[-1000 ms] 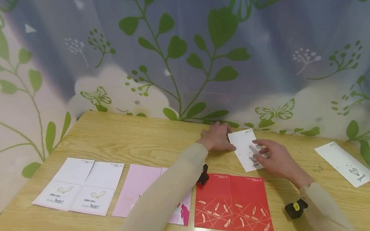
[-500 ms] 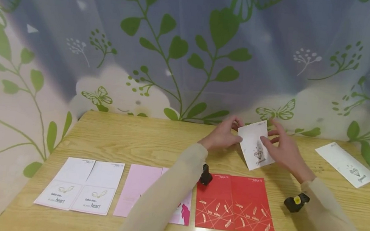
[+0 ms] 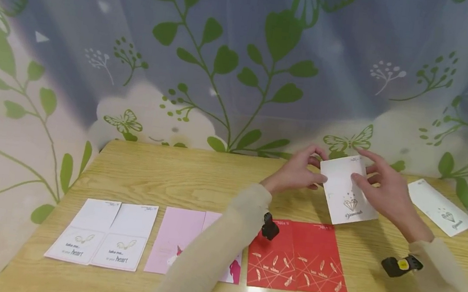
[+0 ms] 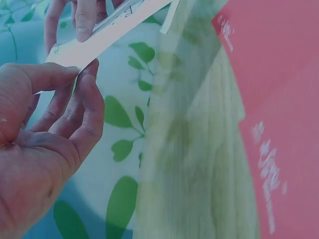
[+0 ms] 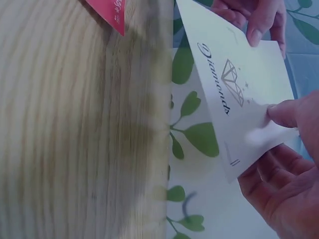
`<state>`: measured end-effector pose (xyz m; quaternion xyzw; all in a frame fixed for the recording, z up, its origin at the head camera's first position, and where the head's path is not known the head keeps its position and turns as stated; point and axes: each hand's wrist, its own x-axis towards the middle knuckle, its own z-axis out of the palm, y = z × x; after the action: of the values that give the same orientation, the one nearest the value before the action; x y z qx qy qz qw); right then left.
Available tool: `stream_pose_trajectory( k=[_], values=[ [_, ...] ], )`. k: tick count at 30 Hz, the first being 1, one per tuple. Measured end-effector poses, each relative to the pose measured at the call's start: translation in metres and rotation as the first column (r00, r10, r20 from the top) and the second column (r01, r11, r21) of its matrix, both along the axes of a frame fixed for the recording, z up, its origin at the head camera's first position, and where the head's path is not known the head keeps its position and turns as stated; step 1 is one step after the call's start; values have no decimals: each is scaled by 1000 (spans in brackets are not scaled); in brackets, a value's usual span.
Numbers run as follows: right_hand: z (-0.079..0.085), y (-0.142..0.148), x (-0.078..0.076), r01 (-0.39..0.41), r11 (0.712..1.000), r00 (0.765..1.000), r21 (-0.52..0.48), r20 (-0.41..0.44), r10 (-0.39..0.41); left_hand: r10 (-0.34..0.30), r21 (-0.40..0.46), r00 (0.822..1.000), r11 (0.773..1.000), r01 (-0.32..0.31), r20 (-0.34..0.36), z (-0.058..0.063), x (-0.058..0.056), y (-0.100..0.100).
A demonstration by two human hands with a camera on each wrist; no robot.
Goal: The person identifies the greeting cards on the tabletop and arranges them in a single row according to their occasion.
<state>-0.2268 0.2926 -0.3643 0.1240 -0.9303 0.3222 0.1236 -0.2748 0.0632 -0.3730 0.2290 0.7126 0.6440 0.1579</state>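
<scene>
Above the back right of the table, both hands hold up a white card (image 3: 343,190) printed with a diamond and the word "Diamonds". My left hand (image 3: 298,171) pinches its left edge between thumb and fingers. On the other side my right hand (image 3: 391,193) grips it, the thumb on the printed face and the fingers behind. The right wrist view shows the card (image 5: 234,94) tilted, with the right thumb near the diamond drawing. In the left wrist view the card (image 4: 94,50) appears nearly edge-on, pinched by the left thumb and fingertips.
A similar white card (image 3: 443,211) lies at the table's right end. Along the front lie two red cards (image 3: 318,259), pink cards (image 3: 176,236) partly covered by the left sleeve, and two white "take me" cards (image 3: 121,239). A leaf-patterned curtain (image 3: 242,70) hangs behind the wooden table (image 3: 170,172).
Both hands have moved right and lifted the diamond card off the table, turning it more upright. The right hand now holds the card's right side. Cards on the table have not moved.
</scene>
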Motion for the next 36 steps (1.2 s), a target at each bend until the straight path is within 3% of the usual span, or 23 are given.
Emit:
stream_pose_trajectory(
  k=[11,18,24,28,36],
  values=[
    [-4,26,33,29,999,998,45,-57,-27,-117,-125,992,986,109,-56,-4,17,22],
    [-17,43,55,19,998,997,58,-77,-15,-219,-270,970,945,184,-109,-6,26,35],
    [-23,51,69,8,997,994,74,-106,0,-243,-365,958,915,174,-151,-7,37,42],
    [-26,54,75,-9,997,995,74,-97,16,-256,-400,957,898,183,-137,-9,42,44],
    [-32,57,80,-7,990,994,142,-108,22,-299,-461,943,864,204,-143,-14,44,48]
  ],
)
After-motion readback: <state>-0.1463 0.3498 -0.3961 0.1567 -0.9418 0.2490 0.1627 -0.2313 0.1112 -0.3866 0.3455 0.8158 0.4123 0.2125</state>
